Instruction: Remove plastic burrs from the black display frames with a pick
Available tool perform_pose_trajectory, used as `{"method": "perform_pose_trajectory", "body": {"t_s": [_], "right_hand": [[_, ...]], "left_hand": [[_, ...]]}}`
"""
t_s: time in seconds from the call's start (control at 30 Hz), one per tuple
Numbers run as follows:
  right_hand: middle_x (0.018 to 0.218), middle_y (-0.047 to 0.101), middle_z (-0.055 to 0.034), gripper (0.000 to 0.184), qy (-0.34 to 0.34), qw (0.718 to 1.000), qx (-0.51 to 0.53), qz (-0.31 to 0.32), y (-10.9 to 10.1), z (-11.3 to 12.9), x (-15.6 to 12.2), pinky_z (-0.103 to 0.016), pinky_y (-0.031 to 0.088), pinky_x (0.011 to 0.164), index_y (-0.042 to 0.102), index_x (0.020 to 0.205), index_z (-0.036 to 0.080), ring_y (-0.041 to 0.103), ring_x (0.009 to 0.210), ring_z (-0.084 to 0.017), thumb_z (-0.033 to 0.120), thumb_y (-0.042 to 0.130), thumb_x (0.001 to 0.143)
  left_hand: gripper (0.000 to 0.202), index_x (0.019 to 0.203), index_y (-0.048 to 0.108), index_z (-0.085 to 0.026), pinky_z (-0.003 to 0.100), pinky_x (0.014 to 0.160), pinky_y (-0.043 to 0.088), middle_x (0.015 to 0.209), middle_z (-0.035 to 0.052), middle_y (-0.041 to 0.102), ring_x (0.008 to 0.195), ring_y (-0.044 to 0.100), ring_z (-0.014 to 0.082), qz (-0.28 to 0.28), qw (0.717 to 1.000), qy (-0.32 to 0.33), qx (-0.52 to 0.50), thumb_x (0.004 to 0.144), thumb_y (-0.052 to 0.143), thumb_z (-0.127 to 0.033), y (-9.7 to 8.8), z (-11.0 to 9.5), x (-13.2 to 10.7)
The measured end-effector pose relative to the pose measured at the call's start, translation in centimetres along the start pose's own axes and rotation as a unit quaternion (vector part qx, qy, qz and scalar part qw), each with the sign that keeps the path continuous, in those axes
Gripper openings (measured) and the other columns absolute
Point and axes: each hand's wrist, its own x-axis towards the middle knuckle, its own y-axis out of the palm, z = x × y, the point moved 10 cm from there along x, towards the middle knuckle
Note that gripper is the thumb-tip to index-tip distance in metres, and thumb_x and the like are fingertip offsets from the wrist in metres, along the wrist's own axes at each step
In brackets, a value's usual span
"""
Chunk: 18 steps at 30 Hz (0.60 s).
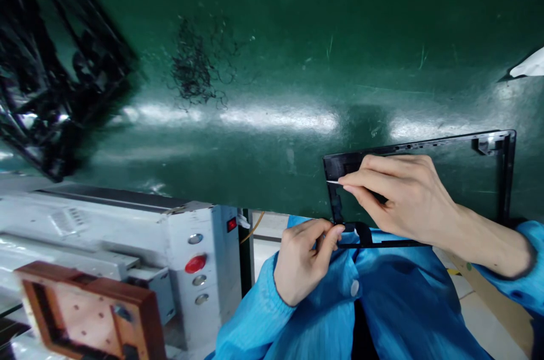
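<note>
A black rectangular plastic frame (450,140) lies partly on the green bench and reaches over its near edge toward my body. My left hand (306,258) pinches the frame's near left corner between thumb and fingers. Above the frame's left side, my right hand (399,195) is closed on a small pointed blade (334,182). Its thin bright tip points left, at the frame's left bar. The rest of the blade is hidden inside my fingers, and I cannot tell whether the tip touches the plastic.
Curly black shavings (193,62) are heaped on the green bench (289,25). A blurred stack of black frames (55,65) stands at the far left. Below the bench edge are a white machine with buttons (204,303) and a brown fixture (93,309). Something white (529,64) lies at right.
</note>
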Motion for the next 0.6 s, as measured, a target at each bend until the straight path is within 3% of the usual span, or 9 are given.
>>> {"method": "perform_pose_trajectory", "body": {"t_s": [0.1, 0.17, 0.23, 0.27, 0.3, 0.37, 0.43, 0.6], "right_hand": [[0.085, 0.073, 0.0001, 0.020, 0.003, 1.000, 0.000, 0.012, 0.1, 0.0, -0.1, -0.031, 0.046, 0.058, 0.079, 0.102, 0.017, 0.067, 0.067, -0.015, 0.017, 0.060, 0.109], [0.085, 0.073, 0.0001, 0.020, 0.005, 1.000, -0.006, 0.010, 0.0, -0.1, -0.1, -0.031, 0.046, 0.058, 0.079, 0.103, 0.017, 0.067, 0.067, -0.015, 0.018, 0.060, 0.109], [0.086, 0.074, -0.0003, 0.019, 0.004, 1.000, -0.009, 0.007, 0.0, 0.0, -0.1, -0.031, 0.047, 0.058, 0.079, 0.103, 0.017, 0.068, 0.068, -0.015, 0.019, 0.061, 0.109], [0.087, 0.074, -0.0006, 0.018, 0.002, 1.000, -0.010, 0.006, 0.0, 0.0, -0.1, -0.031, 0.047, 0.059, 0.079, 0.104, 0.016, 0.069, 0.069, -0.015, 0.019, 0.062, 0.109], [0.088, 0.075, -0.0012, 0.018, 0.001, 1.000, -0.010, 0.005, 0.0, 0.0, -0.1, -0.032, 0.047, 0.059, 0.079, 0.104, 0.016, 0.070, 0.070, -0.016, 0.019, 0.062, 0.109], [0.089, 0.075, -0.0022, 0.018, 0.001, 1.000, -0.011, 0.005, 0.0, 0.0, 0.0, -0.032, 0.048, 0.060, 0.079, 0.104, 0.015, 0.071, 0.071, -0.017, 0.019, 0.063, 0.109], [0.088, 0.075, -0.0026, 0.018, 0.000, 1.000, -0.011, 0.007, 0.1, 0.0, 0.0, -0.033, 0.048, 0.060, 0.080, 0.104, 0.014, 0.071, 0.071, -0.017, 0.018, 0.063, 0.109], [0.085, 0.073, -0.0024, 0.019, -0.003, 1.000, -0.012, 0.008, 0.1, 0.1, -0.1, -0.033, 0.048, 0.061, 0.079, 0.103, 0.014, 0.069, 0.068, -0.017, 0.017, 0.062, 0.109]], "left_hand": [[0.038, 0.069, 0.061, -0.021, 0.025, 0.056, 0.047, 0.060, -0.0047, 0.067, 0.053, 0.065, 0.0111, -0.016, 0.999, 0.011, 0.025, 0.106, 0.062, -0.024, -0.5, -0.3, -0.2], [0.035, 0.070, 0.062, -0.022, 0.028, 0.058, 0.046, 0.060, -0.0041, 0.066, 0.054, 0.063, 0.0129, -0.059, 0.996, 0.028, 0.066, 0.103, 0.070, -0.029, -1.8, -0.8, -0.4], [0.028, 0.086, 0.069, -0.022, 0.033, 0.072, 0.051, 0.075, 0.0011, 0.074, 0.071, 0.070, 0.0199, -0.124, 0.980, 0.069, 0.140, 0.094, 0.082, -0.045, -3.6, -1.7, -0.6], [0.040, 0.103, 0.072, -0.020, 0.040, 0.087, 0.054, 0.093, 0.0073, 0.080, 0.090, 0.075, 0.0274, -0.140, 0.969, 0.098, 0.178, 0.089, 0.084, -0.056, -4.1, -2.3, -0.6], [0.065, 0.124, 0.070, -0.018, 0.049, 0.104, 0.051, 0.117, 0.0153, 0.080, 0.115, 0.073, 0.0365, -0.137, 0.960, 0.128, 0.209, 0.085, 0.082, -0.068, -4.1, -2.6, -0.5], [0.108, 0.158, 0.047, -0.010, 0.063, 0.127, 0.030, 0.155, 0.0263, 0.060, 0.153, 0.046, 0.0472, -0.089, 0.951, 0.175, 0.237, 0.083, 0.071, -0.084, -3.0, -2.6, 0.0], [0.117, 0.168, 0.030, -0.007, 0.062, 0.134, 0.016, 0.166, 0.0269, 0.047, 0.164, 0.029, 0.0443, -0.053, 0.947, 0.201, 0.243, 0.087, 0.064, -0.086, -1.8, -2.0, 0.3], [0.123, 0.171, 0.027, -0.009, 0.061, 0.135, 0.017, 0.163, 0.0255, 0.053, 0.163, 0.033, 0.0421, -0.094, 0.939, 0.210, 0.257, 0.084, 0.065, -0.088, -1.3, -1.2, 0.4]]}}
